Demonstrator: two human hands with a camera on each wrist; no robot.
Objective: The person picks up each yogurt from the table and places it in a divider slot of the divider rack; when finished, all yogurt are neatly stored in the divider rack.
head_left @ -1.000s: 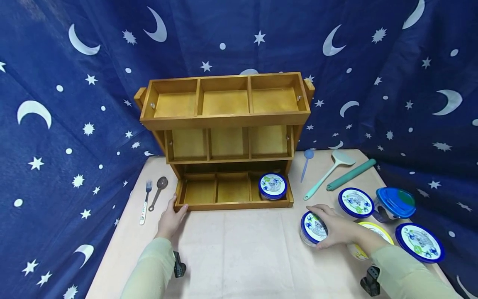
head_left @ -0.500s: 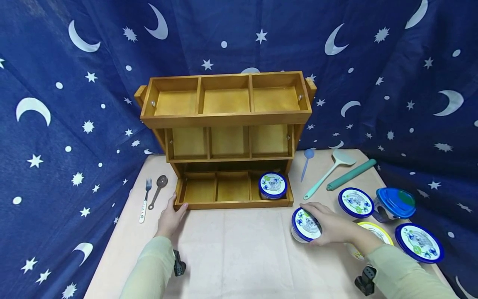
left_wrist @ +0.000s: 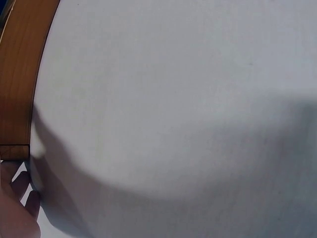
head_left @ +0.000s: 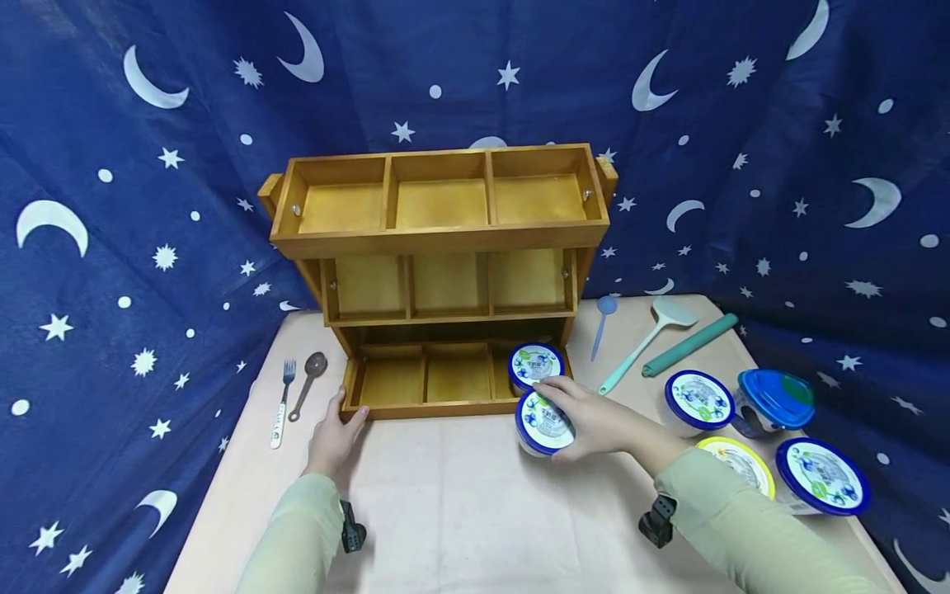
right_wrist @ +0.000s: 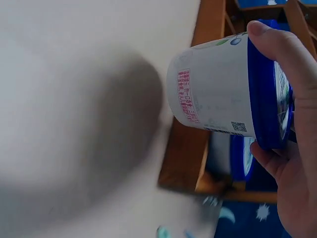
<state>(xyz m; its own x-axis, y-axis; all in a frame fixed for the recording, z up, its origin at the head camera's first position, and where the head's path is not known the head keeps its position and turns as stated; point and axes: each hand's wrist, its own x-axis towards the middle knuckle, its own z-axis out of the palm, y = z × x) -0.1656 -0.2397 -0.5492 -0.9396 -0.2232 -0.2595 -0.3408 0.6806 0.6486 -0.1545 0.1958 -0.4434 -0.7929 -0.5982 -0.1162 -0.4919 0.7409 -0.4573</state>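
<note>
The three-tier wooden rack stood at the back of the cloth-covered table, and only its bottom tier held anything: one blue-lidded tub in the right-hand compartment. The other eight compartments were bare, so the stocking looked barely begun. The right hand was clamped around a second blue-lidded cup, carried off the table just in front of the rack's bottom right corner, not yet set in any compartment. To the right, two more blue-lidded tubs, a yellow-rimmed one and a blue-capped container waited on the table. The left hand lay with fingers spread against the rack's lower left corner, apparently steadying it.

The right wrist view showed what the head view hid: the cup was tilted on its side, its white wall printed in red, fingers hooked over the lid. The left wrist view gave only the rack's edge and fingertips, too cropped to judge pressure.
</note>
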